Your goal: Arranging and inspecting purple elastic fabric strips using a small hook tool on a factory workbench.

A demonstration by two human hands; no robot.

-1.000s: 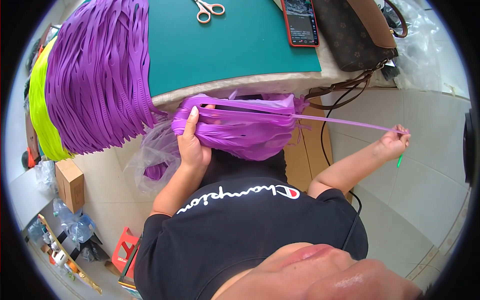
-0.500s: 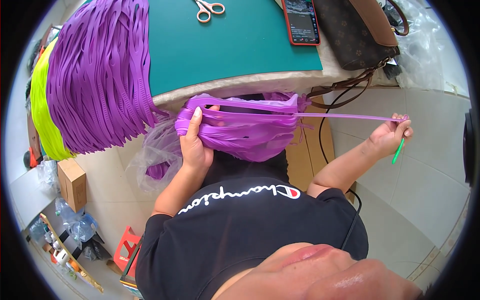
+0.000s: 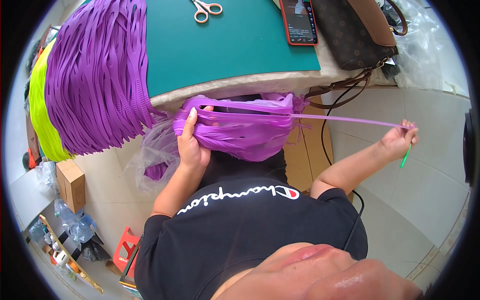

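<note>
A bundle of purple rubbery straps [image 3: 245,135] rests over my lap, just below the table edge. My left hand [image 3: 194,145] is closed around its left end, the thumb on top and the fingertips showing through a gap between straps. Out to the right, my right hand [image 3: 400,139] pinches the end of one thin purple strap [image 3: 350,119], which runs taut from the bundle. A slim green stick-like tool [image 3: 405,156] also pokes down out of that hand; its other end is hidden by the fingers.
Purple straps [image 3: 97,75] and yellow-green ones [image 3: 42,110] hang over the table's left side. On the green mat [image 3: 240,55] are scissors [image 3: 206,10] and a red-cased phone [image 3: 300,22]. A brown handbag [image 3: 357,35] sits at right, its strap dangling. A carton [image 3: 71,185] stands on the floor.
My right hand has moved farther right and slightly nearer me, drawing the thin strap out longer. My left hand keeps its grip on the bundle. The phone's screen picture differs.
</note>
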